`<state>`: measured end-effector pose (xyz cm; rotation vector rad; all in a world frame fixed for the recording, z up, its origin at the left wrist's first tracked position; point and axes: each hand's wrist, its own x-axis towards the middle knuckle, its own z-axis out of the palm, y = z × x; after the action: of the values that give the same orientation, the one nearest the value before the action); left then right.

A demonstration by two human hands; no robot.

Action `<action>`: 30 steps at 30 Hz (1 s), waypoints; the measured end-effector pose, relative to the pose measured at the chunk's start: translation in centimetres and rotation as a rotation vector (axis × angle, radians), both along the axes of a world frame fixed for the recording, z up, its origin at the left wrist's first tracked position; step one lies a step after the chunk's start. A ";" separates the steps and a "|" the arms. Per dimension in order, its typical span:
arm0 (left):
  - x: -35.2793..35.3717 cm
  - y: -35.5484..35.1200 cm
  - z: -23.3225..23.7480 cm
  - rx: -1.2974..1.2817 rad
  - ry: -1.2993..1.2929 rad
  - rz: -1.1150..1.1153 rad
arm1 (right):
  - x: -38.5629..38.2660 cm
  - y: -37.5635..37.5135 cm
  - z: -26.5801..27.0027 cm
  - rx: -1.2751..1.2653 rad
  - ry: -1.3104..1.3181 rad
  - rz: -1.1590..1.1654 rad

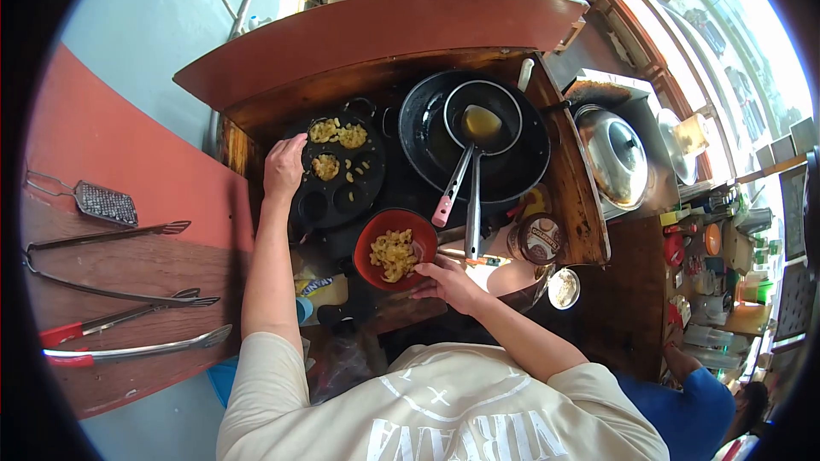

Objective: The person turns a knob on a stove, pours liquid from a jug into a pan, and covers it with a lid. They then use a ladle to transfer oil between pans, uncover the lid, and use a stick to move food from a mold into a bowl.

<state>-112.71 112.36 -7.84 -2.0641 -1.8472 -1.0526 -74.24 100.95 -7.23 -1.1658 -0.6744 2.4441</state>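
A black pan with round hollows (301,224) sits at the left of the cooking area. Three of its hollows hold chopped yellow pieces (351,136), and a few loose bits lie in others. My left hand (284,169) is over the pan's left rim, fingers drawn together; whatever they may pinch is hidden. In front of the pan, my right hand (450,284) grips a red bowl (363,239) by its right side. Chopped yellow food (393,254) fills the bowl's middle.
A large black wok (420,145) stands right of the pan, with a strainer (458,92) and a ladle (481,122) in it. Several tongs (111,236) and a grater (106,203) hang at left. A domed lid (611,154) is at right, and another person's blue sleeve (683,414) shows below.
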 end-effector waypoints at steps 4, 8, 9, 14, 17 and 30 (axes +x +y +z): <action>-0.1 0.2 -0.2 -0.011 0.030 -0.013 | 0.1 -0.2 -0.1 -0.006 0.002 -0.009; -0.4 0.2 -0.3 -0.058 0.000 0.036 | 0.2 -0.4 -0.3 -0.020 0.008 -0.008; -0.5 0.4 -0.6 -0.033 -0.112 0.089 | 0.3 -0.5 -0.3 -0.021 0.009 -0.009; -3.5 1.3 -1.6 -0.235 -0.657 0.351 | 0.3 -0.6 0.1 -0.015 -0.009 0.008; -3.5 1.4 -2.5 -0.286 -1.159 0.367 | 0.3 -0.8 -0.2 -0.016 -0.004 -0.001; -3.4 2.0 -3.8 -0.280 -1.660 0.396 | 0.3 -1.1 -0.5 -0.036 0.002 0.005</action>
<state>-116.13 114.33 -11.67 -0.4177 -2.7925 -2.8444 -73.92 99.89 -7.75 -1.1764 -0.6356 2.4710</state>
